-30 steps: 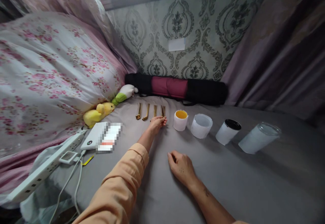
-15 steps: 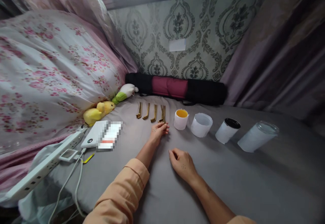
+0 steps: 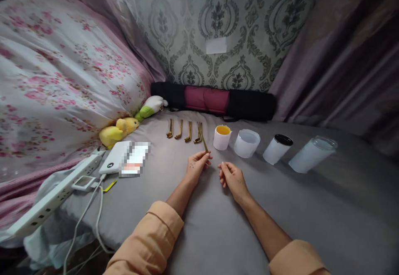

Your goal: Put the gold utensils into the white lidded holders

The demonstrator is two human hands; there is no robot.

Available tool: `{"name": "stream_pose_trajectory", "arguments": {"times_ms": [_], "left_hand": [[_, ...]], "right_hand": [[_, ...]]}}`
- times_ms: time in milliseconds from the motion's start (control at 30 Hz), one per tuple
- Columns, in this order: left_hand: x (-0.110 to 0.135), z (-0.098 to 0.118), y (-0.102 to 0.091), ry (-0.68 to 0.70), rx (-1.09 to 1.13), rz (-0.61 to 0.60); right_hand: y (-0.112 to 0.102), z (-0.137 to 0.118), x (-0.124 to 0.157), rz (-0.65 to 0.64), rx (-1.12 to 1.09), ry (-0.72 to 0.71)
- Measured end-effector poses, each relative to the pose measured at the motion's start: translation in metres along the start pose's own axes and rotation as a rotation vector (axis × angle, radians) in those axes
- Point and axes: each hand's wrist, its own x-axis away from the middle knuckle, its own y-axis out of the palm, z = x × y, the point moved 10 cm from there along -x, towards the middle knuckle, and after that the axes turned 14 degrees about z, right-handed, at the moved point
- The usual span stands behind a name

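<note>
My left hand [image 3: 198,166] pinches the lower end of a thin gold stick [image 3: 204,142] between thumb and fingers. The stick's upper end leans up toward the rightmost bundle of gold sticks [image 3: 197,137]. More bundles lie to the left in a row, one of them a gold bundle [image 3: 188,133] with a thick, bent lower end. My right hand [image 3: 233,179] is just to the right of my left, its fingers curled in and nothing visible in them. Beyond it stands a white-wrapped cup with a yellow inside [image 3: 222,141].
To the right stand a wide white-wrapped container [image 3: 247,147], a black-topped one [image 3: 274,152] and a wrapped glass jar [image 3: 307,158]. At left are a power strip [image 3: 52,196], a white power bank [image 3: 116,158] and plush toys [image 3: 115,136]. A black-and-maroon roll [image 3: 207,99] lies along the wall.
My left hand has drawn back toward me from the rightmost bundle, with the gold stick in it. My right hand has moved up and right, closer to it. The view has tilted down slightly.
</note>
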Motion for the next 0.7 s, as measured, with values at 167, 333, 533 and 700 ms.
{"name": "stream_pose_trajectory", "arguments": {"times_ms": [167, 333, 533, 700], "left_hand": [[0.013, 0.003, -0.002, 0.063, -0.078, -0.003], [0.021, 0.01, -0.004, 0.128, -0.158, 0.012], [0.034, 0.023, 0.004, 0.331, -0.261, -0.049], [0.049, 0.037, 0.013, 0.577, -0.445, -0.098]], "right_hand": [[-0.001, 0.0, 0.0, -0.032, -0.141, 0.069], [0.0, 0.003, -0.001, -0.064, -0.222, 0.105], [-0.004, -0.004, 0.0, -0.095, -0.279, 0.106], [-0.007, -0.015, 0.0, -0.118, -0.332, 0.1]]}}
